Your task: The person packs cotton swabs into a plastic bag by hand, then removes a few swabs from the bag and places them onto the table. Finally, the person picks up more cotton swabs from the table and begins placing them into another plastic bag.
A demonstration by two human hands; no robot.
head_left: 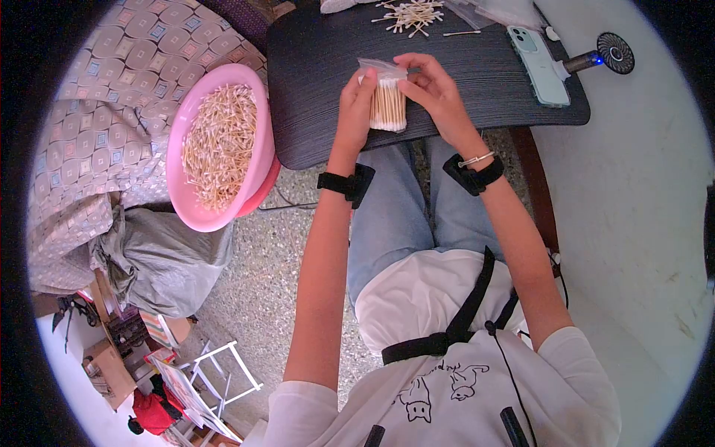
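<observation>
A small clear bag of cotton swabs [388,106] is held upright over the near part of the dark table [320,89], its swabs standing side by side. My left hand [357,104] grips the bag's left side, thumb near the top. My right hand [436,93] is at the upper right of the bag, thumb against its side and index finger curled at the top edge. A loose pile of swabs [413,15] lies farther back on the table, with a single swab [462,33] to its right.
A pink basin [176,160] full of swabs stands left of the table. On the table's right lie a phone [538,67] and a small fan [615,54]. Clear plastic bags [499,11] lie at the back. Gray cloth [167,257] is at the left.
</observation>
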